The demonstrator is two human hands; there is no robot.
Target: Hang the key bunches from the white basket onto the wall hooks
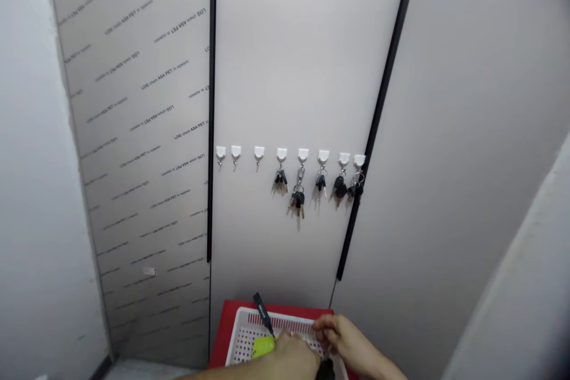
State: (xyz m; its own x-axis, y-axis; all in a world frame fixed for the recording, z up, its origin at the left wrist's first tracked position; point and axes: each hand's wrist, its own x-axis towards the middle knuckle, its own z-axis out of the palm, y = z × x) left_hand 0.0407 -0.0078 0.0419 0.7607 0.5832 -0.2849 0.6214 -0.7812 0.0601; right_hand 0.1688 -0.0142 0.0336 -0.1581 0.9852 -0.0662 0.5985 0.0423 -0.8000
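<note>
A white plastic basket [238, 338] with slotted and perforated walls stands at the bottom of the view. My left hand [294, 356] reaches into it with fingers curled down; what they hold is hidden. Over the right rim, my right hand [332, 332] has its fingers bent together, and I cannot make out what is in them. A black strap [262, 312] with pale lettering leans across the back rim, ending near my left hand. Beside that hand lies a yellow-green tag [263, 345]. A dark object [326, 370], partly covered, shows below my hands.
Under the basket is a red surface [229, 312]. A row of white hooks [303, 155] is fixed to the pale cabinet door [289, 71]; the three leftmost hold nothing, and key bunches [297, 199] hang from the others. Long black handles [212, 119] flank the door.
</note>
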